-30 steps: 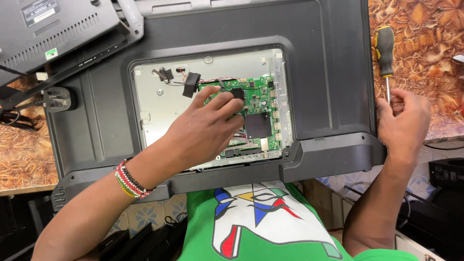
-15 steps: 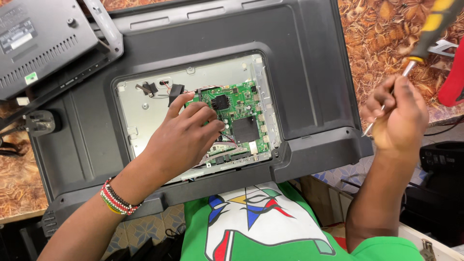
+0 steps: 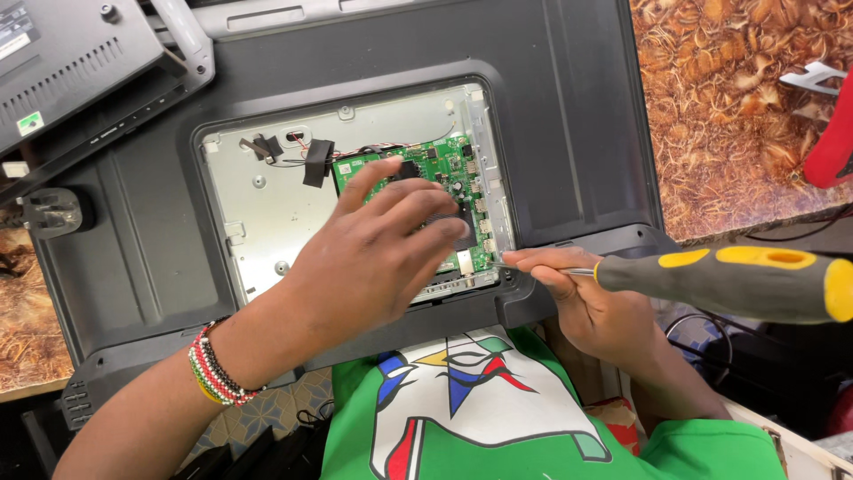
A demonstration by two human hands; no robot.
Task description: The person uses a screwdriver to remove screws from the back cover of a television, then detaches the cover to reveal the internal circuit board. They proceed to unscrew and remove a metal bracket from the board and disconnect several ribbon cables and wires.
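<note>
A left hand (image 3: 378, 253) rests open, fingers spread, steadying a green rectangular circuit board (image 3: 444, 173) inside a dark plastic television back (image 3: 569, 133). The right hand (image 3: 591, 298) pinches a yellow-and-black-handled screwdriver (image 3: 720, 283), tip seemingly at the board's lower edge.

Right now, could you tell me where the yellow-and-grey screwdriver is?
In the head view, the yellow-and-grey screwdriver lies in the right hand, tip toward the green circuit board's lower right corner.

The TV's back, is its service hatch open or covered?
Open. The TV back has an uncovered rectangular opening showing bare metal plate and the green circuit board, which the left hand rests on.
</note>
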